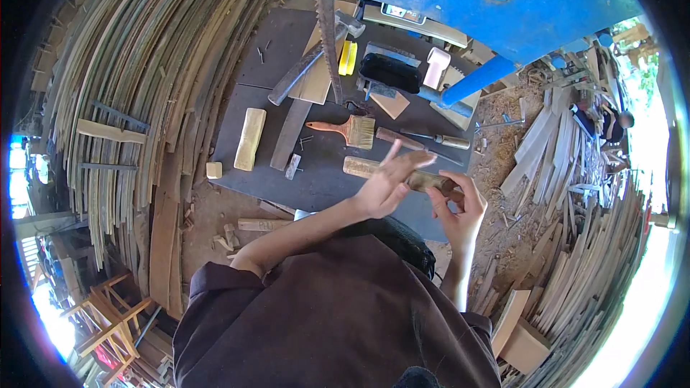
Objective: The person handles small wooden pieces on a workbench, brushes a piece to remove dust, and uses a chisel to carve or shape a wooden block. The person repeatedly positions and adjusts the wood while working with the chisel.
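Observation:
My right hand [463, 215] is curled, thumb and fingers closed on the dark end of a short brown wooden piece [425, 182]. Over that piece, my left hand [384, 188] has its fingers stretched out and apart. A pale wooden bar [358, 166] shows just beyond the left hand; the hand hides whether it is joined to the held piece. Farther up the dark table [327, 185] lie a wide paintbrush [352, 131] with an orange handle, a wooden-handled chisel [399, 139] and another wooden-handled tool [451, 141].
On the table's left are a wooden block [249, 139], a small cube [214, 169] and a hammer [302, 68]. A saw blade [328, 47] and a yellow block [348, 58] lie farther back. A blue panel [460, 0] overhangs the far side. Stacked boards [172, 72] stand left.

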The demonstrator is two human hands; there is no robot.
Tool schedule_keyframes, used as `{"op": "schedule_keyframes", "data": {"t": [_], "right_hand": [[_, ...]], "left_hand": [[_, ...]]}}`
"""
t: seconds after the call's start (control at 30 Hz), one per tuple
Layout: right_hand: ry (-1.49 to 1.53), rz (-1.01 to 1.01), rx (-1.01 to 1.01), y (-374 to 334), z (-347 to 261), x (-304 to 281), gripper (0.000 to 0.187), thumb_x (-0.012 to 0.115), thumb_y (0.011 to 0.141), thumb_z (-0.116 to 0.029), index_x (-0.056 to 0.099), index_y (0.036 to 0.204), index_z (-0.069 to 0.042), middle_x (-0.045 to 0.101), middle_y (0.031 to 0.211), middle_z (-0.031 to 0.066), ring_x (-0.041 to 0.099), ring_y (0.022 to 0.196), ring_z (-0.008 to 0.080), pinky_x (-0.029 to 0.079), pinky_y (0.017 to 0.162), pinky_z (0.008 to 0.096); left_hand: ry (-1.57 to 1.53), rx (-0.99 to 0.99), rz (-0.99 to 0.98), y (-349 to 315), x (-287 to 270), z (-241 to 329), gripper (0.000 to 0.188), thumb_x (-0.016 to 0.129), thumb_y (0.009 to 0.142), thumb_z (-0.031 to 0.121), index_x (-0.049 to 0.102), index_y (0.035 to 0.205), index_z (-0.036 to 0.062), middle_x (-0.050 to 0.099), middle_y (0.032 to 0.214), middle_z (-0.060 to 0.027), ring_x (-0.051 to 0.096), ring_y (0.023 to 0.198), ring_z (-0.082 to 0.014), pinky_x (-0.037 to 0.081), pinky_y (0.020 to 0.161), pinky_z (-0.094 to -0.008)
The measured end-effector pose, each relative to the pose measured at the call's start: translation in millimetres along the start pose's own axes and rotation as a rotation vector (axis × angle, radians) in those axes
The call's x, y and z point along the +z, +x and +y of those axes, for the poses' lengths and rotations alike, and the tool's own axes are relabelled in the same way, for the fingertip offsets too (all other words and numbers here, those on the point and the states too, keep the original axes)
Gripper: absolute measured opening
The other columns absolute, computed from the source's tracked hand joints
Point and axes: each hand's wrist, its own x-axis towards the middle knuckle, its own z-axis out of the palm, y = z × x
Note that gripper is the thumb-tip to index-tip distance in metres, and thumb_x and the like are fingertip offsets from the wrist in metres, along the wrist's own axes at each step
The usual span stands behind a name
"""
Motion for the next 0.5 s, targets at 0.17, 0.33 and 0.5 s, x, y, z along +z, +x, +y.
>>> {"op": "schedule_keyframes", "data": {"t": [0.17,0.33,0.5], "right_hand": [[0.044,0.054,0.089,0,6,-13,0.027,0.076,0.083,-0.002,0.064,0.107,0.001,0.066,0.078,0.0054,0.060,0.056,0.0072,0.045,0.048,0.0212],[0.059,0.012,0.025,4,2,-4,0.027,0.076,0.083,-0.001,0.064,0.107,0.001,0.066,0.077,0.0053,0.059,0.055,0.0068,0.044,0.048,0.0206],[0.052,-0.006,0.014,4,2,3,0.027,0.077,0.082,-0.001,0.064,0.105,0.001,0.067,0.078,0.0053,0.058,0.054,0.0062,0.043,0.047,0.0201]], "left_hand": [[0.193,-0.287,-0.110,-70,-18,-92,0.076,0.010,0.100,0.060,0.042,0.143,0.0061,0.048,0.145,-0.0143,0.039,0.139,-0.0333,0.002,0.119,-0.0572],[0.133,-0.220,-0.047,-53,-11,-64,0.056,0.030,0.103,0.039,0.039,0.144,0.0035,0.046,0.144,-0.0188,0.038,0.139,-0.0354,0.006,0.120,-0.0544],[-0.006,-0.044,0.032,-8,-1,1,0.060,0.029,0.103,0.044,0.038,0.145,0.0032,0.046,0.143,-0.0204,0.037,0.139,-0.0365,0.008,0.120,-0.0549]]}}
